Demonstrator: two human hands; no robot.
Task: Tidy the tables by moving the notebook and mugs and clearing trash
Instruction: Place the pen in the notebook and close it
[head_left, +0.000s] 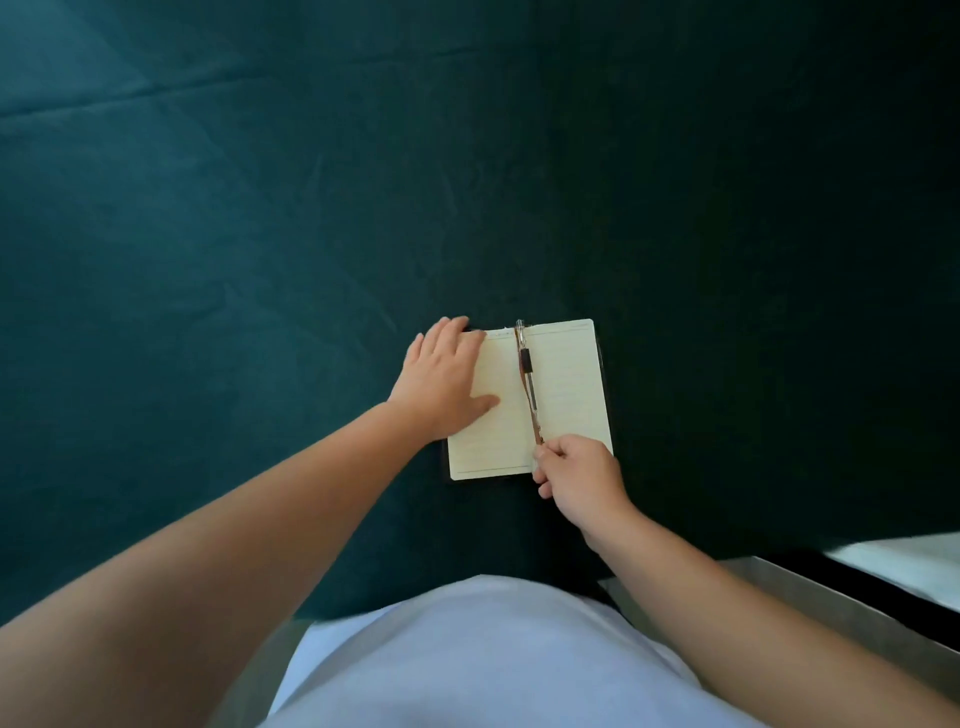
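An open notebook (566, 384) with lined cream pages lies on a dark green tablecloth (260, 234). Along its centre fold rests a clear pen (528, 379) with a black grip, beside a brown ribbon marker. My left hand (441, 382) lies flat on the left page, fingers spread over its upper left corner. My right hand (579, 478) sits at the bottom of the fold, fingertips pinched on the pen's lower end. No mugs or trash are in view.
The tablecloth covers nearly the whole view, with creases at the upper left. The table's near edge runs along the bottom right, with a grey floor (810, 603) and a bright patch (904, 566) beyond it. My light shirt fills the bottom centre.
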